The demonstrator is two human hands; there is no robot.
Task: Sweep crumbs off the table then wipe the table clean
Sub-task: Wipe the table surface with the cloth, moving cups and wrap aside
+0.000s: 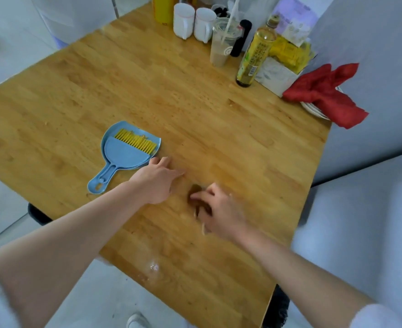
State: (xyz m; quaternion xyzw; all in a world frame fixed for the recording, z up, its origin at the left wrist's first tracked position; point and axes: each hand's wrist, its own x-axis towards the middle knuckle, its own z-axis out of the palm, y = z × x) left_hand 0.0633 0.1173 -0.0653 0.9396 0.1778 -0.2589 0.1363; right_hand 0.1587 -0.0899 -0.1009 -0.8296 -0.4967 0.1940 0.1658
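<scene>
On the table (124, 79), left hand (158, 179) flat; right hand (218, 209) seemingly pinches brown scrap (195, 190).

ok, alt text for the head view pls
A person's right hand pinches a small brown item, blurred, on a wooden table; the open left hand rests beside a blue dustpan holding a yellow-bristled brush. A red cloth lies at the far right edge.

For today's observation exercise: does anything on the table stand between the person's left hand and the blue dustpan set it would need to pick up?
Nothing visible does. The left hand lies open on the wooden table, its fingertips right beside the rim of the blue dustpan, with the yellow-bristled brush nested inside it. Only bare wood shows between them.
</scene>
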